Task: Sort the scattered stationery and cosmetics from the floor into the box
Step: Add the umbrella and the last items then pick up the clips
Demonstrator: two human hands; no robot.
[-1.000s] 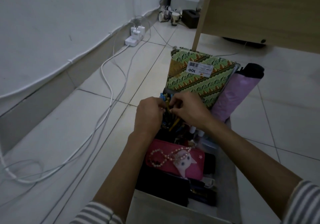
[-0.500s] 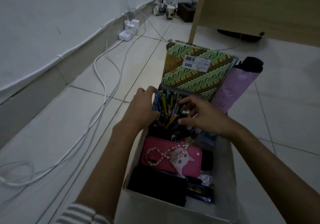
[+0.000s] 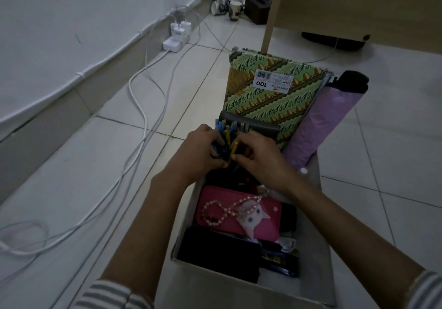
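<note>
White box sat on the floor, with a black wallet and a pink pencil case inside, nearer than the fingers. The left hand curled round a bundle of pens. The right hand pinched a yellow pencil among them. Beyond the fingers leaned a green patterned notebook and a purple umbrella.

A white sticker sits on the green book, past the right hand and a bit to its right. The sticker is upside down. It says "100" in big black numbers, and next to that "PAPERLINE". It also has a barcode and tiny print too small to read. Nearer than the hand, the pink case has dark letters, but beads hide them.
</note>
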